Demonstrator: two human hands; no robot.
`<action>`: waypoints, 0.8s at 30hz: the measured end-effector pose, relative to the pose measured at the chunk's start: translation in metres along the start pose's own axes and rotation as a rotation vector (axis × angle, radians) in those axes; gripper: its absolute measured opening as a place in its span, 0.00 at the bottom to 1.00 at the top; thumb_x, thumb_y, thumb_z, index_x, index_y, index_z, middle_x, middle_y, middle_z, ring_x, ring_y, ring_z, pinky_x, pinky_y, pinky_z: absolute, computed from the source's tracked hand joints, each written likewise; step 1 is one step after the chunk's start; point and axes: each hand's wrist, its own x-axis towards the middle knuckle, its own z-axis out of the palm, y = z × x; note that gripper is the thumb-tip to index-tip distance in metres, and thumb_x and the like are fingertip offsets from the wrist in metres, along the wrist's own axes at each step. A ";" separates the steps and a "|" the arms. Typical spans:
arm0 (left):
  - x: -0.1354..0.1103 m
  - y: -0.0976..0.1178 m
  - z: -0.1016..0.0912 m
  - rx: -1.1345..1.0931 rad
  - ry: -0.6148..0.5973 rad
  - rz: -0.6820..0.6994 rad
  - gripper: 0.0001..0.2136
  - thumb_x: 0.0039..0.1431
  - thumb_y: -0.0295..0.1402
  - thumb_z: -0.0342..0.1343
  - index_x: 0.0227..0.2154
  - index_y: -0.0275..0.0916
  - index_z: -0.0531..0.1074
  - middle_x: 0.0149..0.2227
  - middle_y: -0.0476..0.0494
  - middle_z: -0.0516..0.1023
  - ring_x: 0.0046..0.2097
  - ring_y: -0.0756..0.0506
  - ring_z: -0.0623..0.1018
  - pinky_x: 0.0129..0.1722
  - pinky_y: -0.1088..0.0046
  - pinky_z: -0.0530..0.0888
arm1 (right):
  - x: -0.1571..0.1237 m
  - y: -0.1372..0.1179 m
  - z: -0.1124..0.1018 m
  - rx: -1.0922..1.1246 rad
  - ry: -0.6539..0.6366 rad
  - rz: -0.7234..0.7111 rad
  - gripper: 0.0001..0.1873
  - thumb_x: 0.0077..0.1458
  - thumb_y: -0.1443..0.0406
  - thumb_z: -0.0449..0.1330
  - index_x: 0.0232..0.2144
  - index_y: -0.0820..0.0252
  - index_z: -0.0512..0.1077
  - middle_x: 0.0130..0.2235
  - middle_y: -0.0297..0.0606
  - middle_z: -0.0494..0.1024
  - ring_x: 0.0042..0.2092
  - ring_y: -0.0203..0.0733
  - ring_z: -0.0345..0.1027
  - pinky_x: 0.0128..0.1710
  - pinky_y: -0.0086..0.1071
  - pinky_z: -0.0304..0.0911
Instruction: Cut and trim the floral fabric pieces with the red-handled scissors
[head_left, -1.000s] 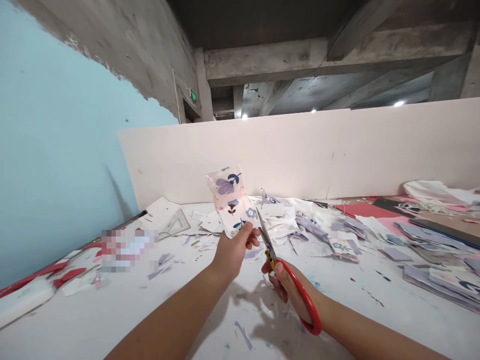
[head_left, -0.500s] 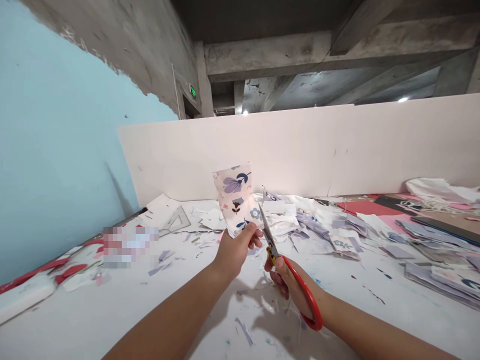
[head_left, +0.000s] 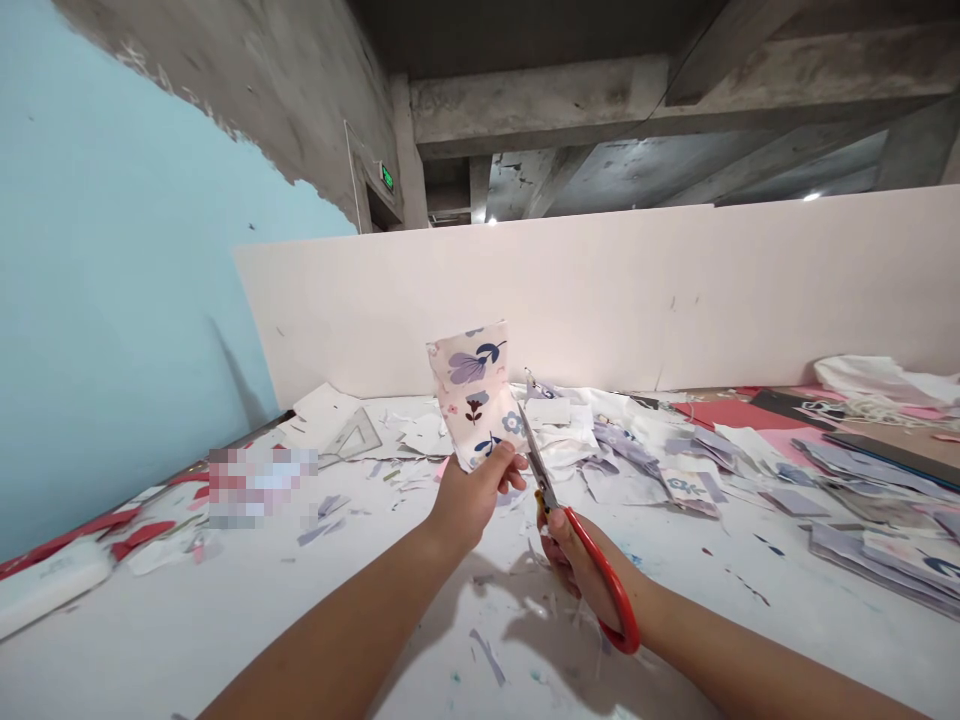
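Pinched in my left hand (head_left: 476, 495) is a pale piece of floral fabric (head_left: 474, 400), held upright, with purple, navy and dark red flowers. My right hand (head_left: 577, 555) is closed round a pair of scissors (head_left: 606, 575) with red handles and metal blades. The blades point up and away, close along the right edge of the fabric, and look nearly closed. Whether they touch the cloth I cannot tell. Both hands are above the white table (head_left: 360, 620).
Heaped fabric scraps (head_left: 622, 445) lie behind my hands. A clear set square (head_left: 356, 435) rests at the back left. Stacked lilac pieces (head_left: 885, 560) and white cord (head_left: 859, 408) are on the right. A pale partition (head_left: 570, 290) closes off the back; a blue wall (head_left: 127, 280) stands left.
The fabric tilts very slightly and its top shifts a little to the right. The scissors' handles have shifted slightly up and left. Both hands keep their hold.
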 end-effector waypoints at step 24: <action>-0.006 -0.006 0.002 0.070 -0.076 -0.057 0.14 0.50 0.38 0.51 0.17 0.34 0.70 0.20 0.45 0.72 0.21 0.51 0.71 0.24 0.75 0.64 | -0.004 -0.003 -0.003 0.100 -0.115 -0.022 0.29 0.46 0.38 0.39 0.22 0.57 0.51 0.21 0.24 0.47 0.20 0.29 0.38 0.20 0.26 0.40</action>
